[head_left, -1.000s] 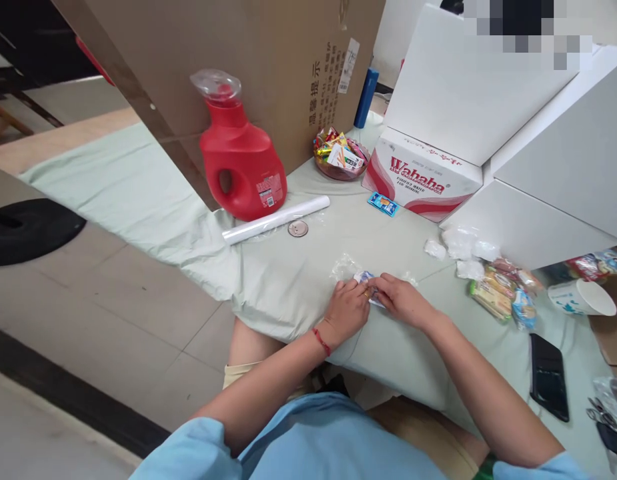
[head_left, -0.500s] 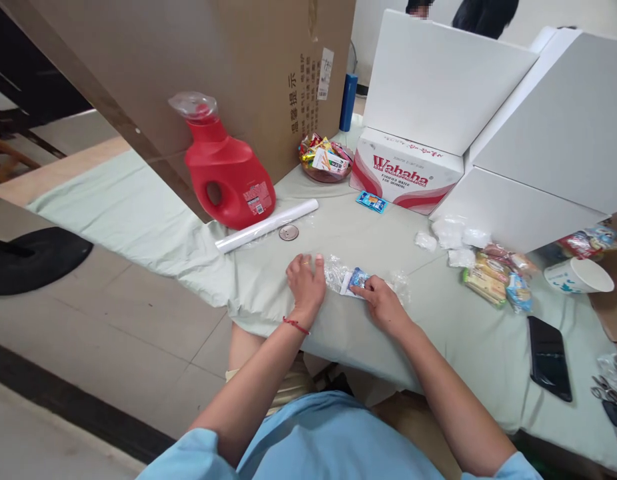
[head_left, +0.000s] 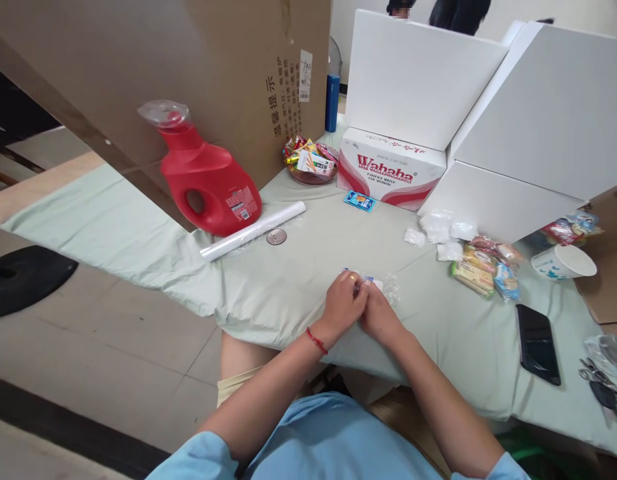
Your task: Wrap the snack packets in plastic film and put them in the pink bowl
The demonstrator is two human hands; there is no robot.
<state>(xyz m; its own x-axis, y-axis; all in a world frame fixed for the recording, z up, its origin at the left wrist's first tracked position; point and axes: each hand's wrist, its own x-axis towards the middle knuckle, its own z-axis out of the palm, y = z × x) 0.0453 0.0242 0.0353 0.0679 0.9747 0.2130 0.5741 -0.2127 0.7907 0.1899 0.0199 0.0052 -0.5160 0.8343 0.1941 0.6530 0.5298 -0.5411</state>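
Note:
My left hand [head_left: 342,301] and my right hand [head_left: 381,315] meet at the near part of the cloth-covered table, fingers bent and thumbs close together. Both are closed around a small blue-and-white packet [head_left: 377,283], mostly covered by the fingers. Clear crinkled plastic wrap [head_left: 390,289] sticks out beyond my right hand. Beyond my left hand lie a flat round brown disc [head_left: 276,237] and a white roll of plastic film [head_left: 253,230].
A red detergent jug [head_left: 211,180] stands at the left before a big cardboard box [head_left: 228,80]. Behind are a candy bowl [head_left: 313,175] and a Wahaba-style water carton [head_left: 388,170]. Wrapped snacks [head_left: 473,277], a paper cup [head_left: 563,262], a phone [head_left: 538,343] and scissors [head_left: 595,373] lie right.
My left hand has moved right from the bare cloth and closed on the packet beside my right hand. The view has shifted slightly to the right.

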